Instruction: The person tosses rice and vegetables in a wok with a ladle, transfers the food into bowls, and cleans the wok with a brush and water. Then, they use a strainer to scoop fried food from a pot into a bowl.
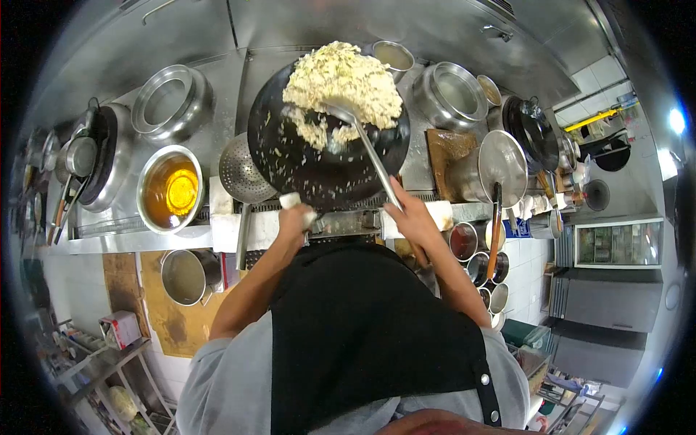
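Note:
A large black wok (pixel 319 163) sits tilted on the stove, with a heap of pale fried rice (pixel 344 80) piled at its far side. My left hand (pixel 296 216) grips the wok's handle through a white cloth at the near rim. My right hand (pixel 409 214) holds the long metal handle of a ladle (pixel 348 116), whose bowl is pushed into the rice.
A bowl of yellow oil (pixel 170 188) and a perforated strainer (pixel 243 174) lie left of the wok. Steel pots (pixel 170 101) (pixel 449 94) stand at the back. Several seasoning cups (pixel 478 264) sit low on the right, next to a lidded pan (pixel 500 163).

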